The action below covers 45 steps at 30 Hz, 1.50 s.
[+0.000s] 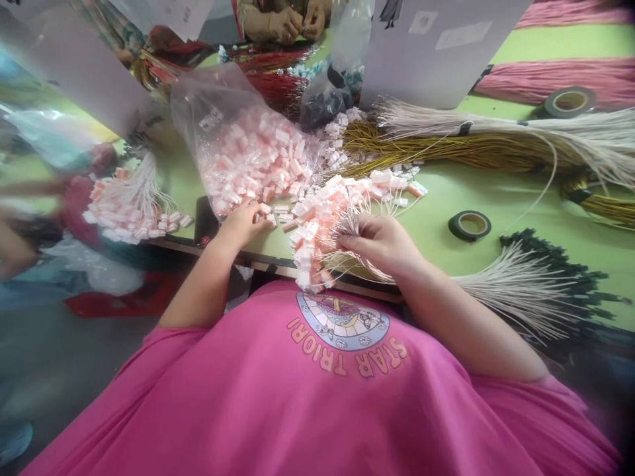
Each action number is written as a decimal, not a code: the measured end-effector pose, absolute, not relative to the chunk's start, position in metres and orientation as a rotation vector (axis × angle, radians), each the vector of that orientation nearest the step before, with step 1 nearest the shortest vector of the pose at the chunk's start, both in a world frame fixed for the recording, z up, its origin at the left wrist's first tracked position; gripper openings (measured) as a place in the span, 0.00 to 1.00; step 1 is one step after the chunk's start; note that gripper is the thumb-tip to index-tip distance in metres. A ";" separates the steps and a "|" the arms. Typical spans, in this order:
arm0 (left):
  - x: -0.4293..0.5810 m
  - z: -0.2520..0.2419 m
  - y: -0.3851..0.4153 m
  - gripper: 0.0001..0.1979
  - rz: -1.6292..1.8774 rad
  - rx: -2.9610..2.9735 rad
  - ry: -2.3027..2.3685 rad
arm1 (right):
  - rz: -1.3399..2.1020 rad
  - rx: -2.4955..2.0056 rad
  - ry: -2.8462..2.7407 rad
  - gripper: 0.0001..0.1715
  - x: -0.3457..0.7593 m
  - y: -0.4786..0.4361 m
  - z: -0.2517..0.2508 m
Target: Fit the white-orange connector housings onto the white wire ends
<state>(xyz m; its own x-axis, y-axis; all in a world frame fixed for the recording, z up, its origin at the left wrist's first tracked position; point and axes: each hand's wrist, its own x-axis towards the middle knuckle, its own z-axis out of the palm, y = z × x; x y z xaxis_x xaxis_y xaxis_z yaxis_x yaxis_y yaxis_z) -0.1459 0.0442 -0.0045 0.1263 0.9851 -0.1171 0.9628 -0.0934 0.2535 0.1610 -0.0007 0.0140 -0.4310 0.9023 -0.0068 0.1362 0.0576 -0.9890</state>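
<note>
My right hand (380,243) is closed around a bundle of thin white wires (370,264), their metal-tipped ends (348,221) poking out past the fingers. Pale pink connector housings (312,231) cluster around that bundle, and wires run to some of them. At the table edge, my left hand (243,225) has its thumb and fingers pinched at a small pale pink connector housing (268,215). A few loose housings (284,213) lie just right of those fingertips. Behind them, a clear plastic bag (198,109) lies open with many more pink housings inside.
Tape rolls (469,226) and a white wire bundle with black connectors (520,281) lie on the green table (436,198) at right. Yellow and white wire bundles (476,142) stretch behind. Another finished-looking pink-ended bundle (131,198) sits left. Across the table are another person's hands (297,25).
</note>
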 end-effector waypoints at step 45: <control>-0.033 0.040 -0.021 0.05 0.627 1.901 1.289 | 1.183 -1.190 -1.824 0.10 0.154 -0.010 0.016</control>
<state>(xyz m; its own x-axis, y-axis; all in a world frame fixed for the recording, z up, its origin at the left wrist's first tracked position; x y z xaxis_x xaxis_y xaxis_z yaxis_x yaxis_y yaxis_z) -0.0333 -0.0208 0.0399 0.3750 0.9270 -0.0107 0.5636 -0.2188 0.7965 0.1540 -0.0105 0.0155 -0.3760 0.9256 0.0438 0.3379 0.1810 -0.9236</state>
